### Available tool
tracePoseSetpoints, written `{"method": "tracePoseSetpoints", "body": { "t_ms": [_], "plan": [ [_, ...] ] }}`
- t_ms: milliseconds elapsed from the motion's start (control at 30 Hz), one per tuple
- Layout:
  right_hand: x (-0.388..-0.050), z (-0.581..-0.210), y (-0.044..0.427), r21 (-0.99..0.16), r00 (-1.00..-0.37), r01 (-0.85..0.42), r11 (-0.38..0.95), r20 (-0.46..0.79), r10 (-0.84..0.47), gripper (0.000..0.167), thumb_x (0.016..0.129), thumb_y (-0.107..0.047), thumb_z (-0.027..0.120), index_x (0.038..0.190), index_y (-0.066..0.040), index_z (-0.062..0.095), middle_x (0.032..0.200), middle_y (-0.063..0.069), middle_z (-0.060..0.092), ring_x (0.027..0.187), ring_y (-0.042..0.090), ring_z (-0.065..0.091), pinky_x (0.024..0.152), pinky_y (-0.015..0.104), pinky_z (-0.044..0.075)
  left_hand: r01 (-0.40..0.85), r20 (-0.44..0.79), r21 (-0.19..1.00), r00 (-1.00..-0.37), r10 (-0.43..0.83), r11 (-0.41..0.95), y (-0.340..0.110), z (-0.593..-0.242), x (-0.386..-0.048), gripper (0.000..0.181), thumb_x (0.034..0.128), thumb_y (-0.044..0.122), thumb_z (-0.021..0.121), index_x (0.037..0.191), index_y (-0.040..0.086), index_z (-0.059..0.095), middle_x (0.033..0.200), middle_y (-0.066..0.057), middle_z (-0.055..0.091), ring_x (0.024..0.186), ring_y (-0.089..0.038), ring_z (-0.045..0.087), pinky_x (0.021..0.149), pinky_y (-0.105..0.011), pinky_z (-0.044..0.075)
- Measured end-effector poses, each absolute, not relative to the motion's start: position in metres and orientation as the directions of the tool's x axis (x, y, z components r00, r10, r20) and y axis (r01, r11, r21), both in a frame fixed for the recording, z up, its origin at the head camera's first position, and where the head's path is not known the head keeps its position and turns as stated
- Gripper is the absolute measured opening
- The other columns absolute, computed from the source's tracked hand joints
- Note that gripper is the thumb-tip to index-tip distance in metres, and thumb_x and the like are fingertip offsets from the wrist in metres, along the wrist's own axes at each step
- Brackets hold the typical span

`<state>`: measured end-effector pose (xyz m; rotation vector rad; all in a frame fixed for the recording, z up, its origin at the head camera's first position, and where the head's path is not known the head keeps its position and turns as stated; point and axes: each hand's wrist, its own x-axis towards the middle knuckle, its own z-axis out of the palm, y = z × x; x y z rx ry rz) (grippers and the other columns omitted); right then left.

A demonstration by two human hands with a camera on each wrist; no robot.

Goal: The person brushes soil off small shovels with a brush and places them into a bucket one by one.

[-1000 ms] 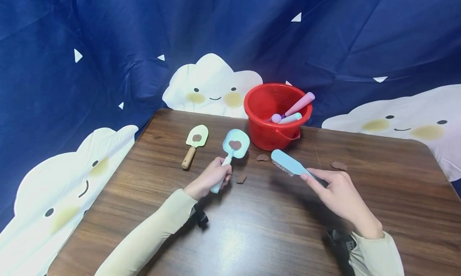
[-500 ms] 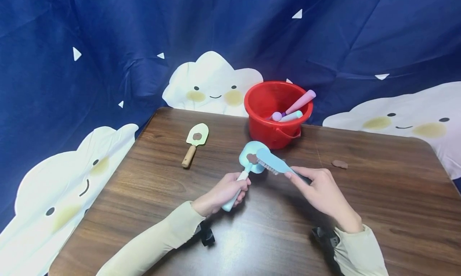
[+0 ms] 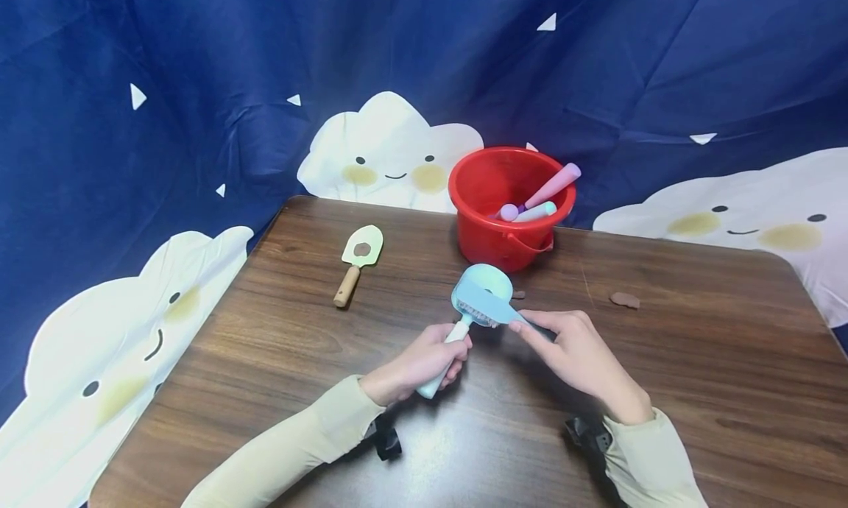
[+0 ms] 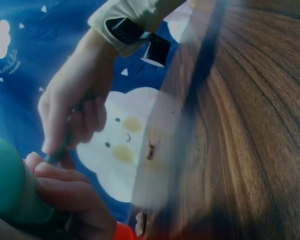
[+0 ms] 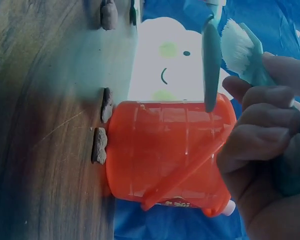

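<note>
Since 1 second ago, the blue shovel (image 3: pixel 492 274) has shifted right to a spot in front of the red bucket (image 3: pixel 497 239), and the blue brush (image 3: pixel 490 302) has come left over its blade. In front of the bucket, the left hand (image 3: pixel 424 358) has its fingers wrapped round the shovel's pale handle. Farther right of the bucket's front, the right hand (image 3: pixel 583 353) grips the brush handle with curled fingers. Bristles face down, close to the blade; whether they touch it, I cannot tell. On the bench (image 3: pixel 285 294), 1 brown piece (image 3: pixel 520 295) lies just in front of the bucket and a flat brown scrap (image 3: pixel 624 300) to its right. Left of the bucket lies a green trowel (image 3: pixel 358 260) with a wooden handle. Inside the bucket lean 3 pastel handles (image 3: pixel 555 185). Behind it hangs a blue cloth (image 3: pixel 265 44) printed with white clouds.
</note>
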<state>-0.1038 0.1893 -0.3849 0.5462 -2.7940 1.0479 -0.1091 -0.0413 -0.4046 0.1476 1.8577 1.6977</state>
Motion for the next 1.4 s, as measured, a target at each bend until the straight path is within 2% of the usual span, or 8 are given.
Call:
{"method": "tracePoseSetpoints", "body": {
  "t_ms": [200, 367, 567, 1133, 1300, 1400],
  "plan": [
    [-0.105, -0.389, 0.189, -0.559, -0.903, -0.429, 0.709, 0.283, -0.323, 0.037, 0.087, -0.028, 0.071, 0.116, -0.005, 0.07, 0.106, 0.009, 0.074, 0.101, 0.021, 0.07, 0.083, 0.042, 0.058, -0.279, -0.333, 0.943, -0.815, 0.474, 0.184, -0.039, -0.402, -0.106, 0.003, 0.085, 0.007, 0.045, 0.086, 0.005, 0.046, 0.051, 0.001, 0.042, 0.041, -0.009, 0.038, 0.037, -0.019, 0.035],
    [-0.105, -0.39, 0.192, -0.507, -0.893, -0.445, 0.738, 0.317, -0.32, 0.04, 0.085, -0.027, 0.073, 0.117, -0.004, 0.069, 0.106, 0.011, 0.073, 0.101, 0.025, 0.07, 0.083, 0.044, 0.058, -0.222, -0.312, 0.946, -0.824, 0.473, 0.238, -0.039, -0.402, -0.105, 0.01, 0.0878, 0.011, 0.043, 0.078, 0.01, 0.045, 0.047, 0.002, 0.041, 0.038, -0.01, 0.038, 0.037, -0.02, 0.034],
    [-0.106, -0.393, 0.194, -0.455, -0.871, -0.461, 0.762, 0.394, -0.292, 0.039, 0.081, -0.027, 0.077, 0.114, -0.005, 0.071, 0.103, 0.011, 0.074, 0.098, 0.026, 0.071, 0.081, 0.045, 0.058, -0.177, -0.286, 0.949, -0.828, 0.482, 0.259, -0.04, -0.402, -0.103, 0.011, 0.0871, 0.011, 0.043, 0.076, 0.011, 0.045, 0.045, 0.002, 0.04, 0.038, -0.01, 0.038, 0.037, -0.02, 0.033],
    [-0.108, -0.401, 0.197, -0.453, -0.839, -0.476, 0.754, 0.492, -0.234, 0.037, 0.078, -0.021, 0.079, 0.109, -0.002, 0.072, 0.102, 0.014, 0.074, 0.094, 0.029, 0.072, 0.08, 0.045, 0.057, -0.156, -0.277, 0.948, -0.832, 0.481, 0.276, -0.04, -0.4, -0.099, 0.011, 0.0868, 0.01, 0.045, 0.076, 0.011, 0.046, 0.044, 0.002, 0.041, 0.038, -0.01, 0.039, 0.037, -0.021, 0.034],
    [-0.109, -0.405, 0.199, -0.485, -0.852, -0.456, 0.746, 0.48, -0.209, 0.038, 0.08, -0.021, 0.078, 0.111, 0.0, 0.071, 0.102, 0.016, 0.073, 0.094, 0.029, 0.072, 0.08, 0.041, 0.056, -0.167, -0.282, 0.95, -0.827, 0.487, 0.265, -0.039, -0.401, -0.099, 0.014, 0.0894, 0.012, 0.044, 0.076, 0.011, 0.046, 0.045, 0.003, 0.041, 0.037, -0.009, 0.038, 0.037, -0.02, 0.033],
    [-0.108, -0.405, 0.201, -0.556, -0.893, -0.39, 0.734, 0.422, -0.155, 0.039, 0.084, -0.022, 0.075, 0.115, 0.001, 0.068, 0.104, 0.017, 0.072, 0.097, 0.031, 0.071, 0.082, 0.024, 0.055, -0.199, -0.295, 0.951, -0.817, 0.496, 0.238, -0.039, -0.402, -0.098, 0.013, 0.088, 0.012, 0.044, 0.075, 0.012, 0.045, 0.045, 0.003, 0.041, 0.036, -0.008, 0.037, 0.035, -0.019, 0.033]
  ]
}}
